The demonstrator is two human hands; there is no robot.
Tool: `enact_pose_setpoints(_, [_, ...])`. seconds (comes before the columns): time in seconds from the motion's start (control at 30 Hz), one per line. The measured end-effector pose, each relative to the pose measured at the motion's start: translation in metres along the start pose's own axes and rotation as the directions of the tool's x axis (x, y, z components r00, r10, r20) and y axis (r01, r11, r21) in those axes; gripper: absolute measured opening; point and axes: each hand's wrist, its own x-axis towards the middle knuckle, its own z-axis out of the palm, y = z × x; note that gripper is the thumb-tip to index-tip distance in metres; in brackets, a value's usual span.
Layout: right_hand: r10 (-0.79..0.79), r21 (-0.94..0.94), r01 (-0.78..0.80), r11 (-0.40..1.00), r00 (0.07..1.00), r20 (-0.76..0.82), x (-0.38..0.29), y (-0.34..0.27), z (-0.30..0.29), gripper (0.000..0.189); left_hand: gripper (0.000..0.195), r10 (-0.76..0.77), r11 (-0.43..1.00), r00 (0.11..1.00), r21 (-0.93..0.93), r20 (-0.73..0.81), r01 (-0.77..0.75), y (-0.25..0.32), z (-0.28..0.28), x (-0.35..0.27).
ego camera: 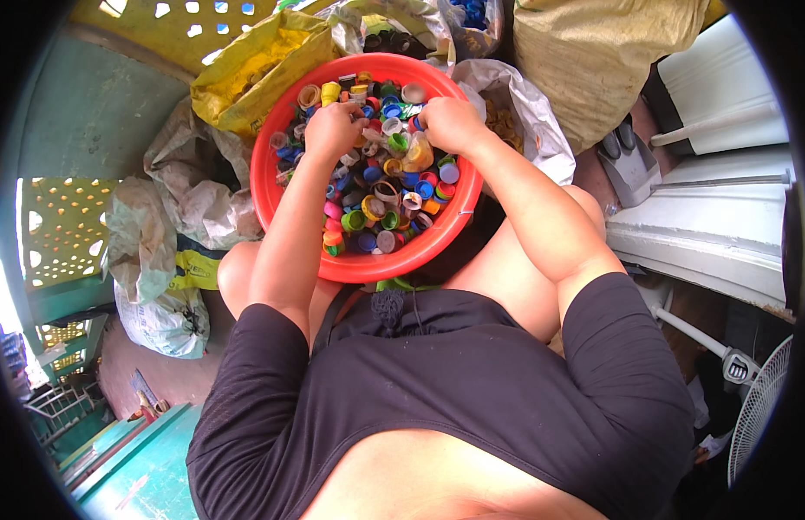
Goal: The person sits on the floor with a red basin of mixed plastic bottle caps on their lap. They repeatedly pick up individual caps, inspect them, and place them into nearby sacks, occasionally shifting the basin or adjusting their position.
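A round red plastic basin sits over my lap, full of mixed plastic bottle caps in many colours. My left hand reaches into its left half, fingers curled down among the caps beside a yellow cap. Over the right half is my right hand, its fingertips bent inward at a small blue and red cap. Whether either hand grips a cap is hidden by the fingers. Between the hands lie a white cap, a green cap and a crumpled orange-yellow piece.
Around the basin stand open sacks: a yellow one, a white one holding yellowish caps, and a greyish one. A large full woven sack rises behind. At right are a grey dustpan and a fan.
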Motion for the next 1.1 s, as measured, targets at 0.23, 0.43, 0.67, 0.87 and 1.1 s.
enact_pose_setpoints(0.23, [0.182, 0.97, -0.241, 0.019, 0.955, 0.234, 0.014, 0.016, -0.03, 0.014, 0.027, -0.096, -0.11, 0.925, -0.927, 0.368, 0.358, -0.011, -0.016, -0.005])
enact_pose_setpoints(0.43, [-0.173, 0.671, -0.326, -0.666, 0.942, 0.287, 0.027, 0.026, -0.036, 0.024, 0.029, 0.343, -0.698, 0.893, -0.556, 0.293, 0.451, 0.003, -0.01, 0.019])
enact_pose_setpoints(0.67, [0.387, 0.56, 0.194, -0.805, 0.888, 0.248, 0.054, 0.045, -0.04, 0.029, 0.029, 0.151, -0.736, 0.935, -0.596, 0.32, 0.322, 0.082, 0.006, 0.082])
enact_pose_setpoints(0.87, [0.74, 0.55, 0.562, -0.618, 0.652, 0.165, 0.083, 0.049, -0.043, 0.034, 0.04, -0.185, -0.677, 0.964, -0.736, 0.188, 0.014, 0.155, 0.029, 0.118])
enact_pose_setpoints(1.1, [0.772, 0.555, 0.539, -0.633, 0.487, 0.408, 0.095, 0.084, -0.018, 0.04, 0.064, -0.217, -0.477, 0.946, -0.872, 0.241, 0.112, 0.16, 0.08, 0.16])
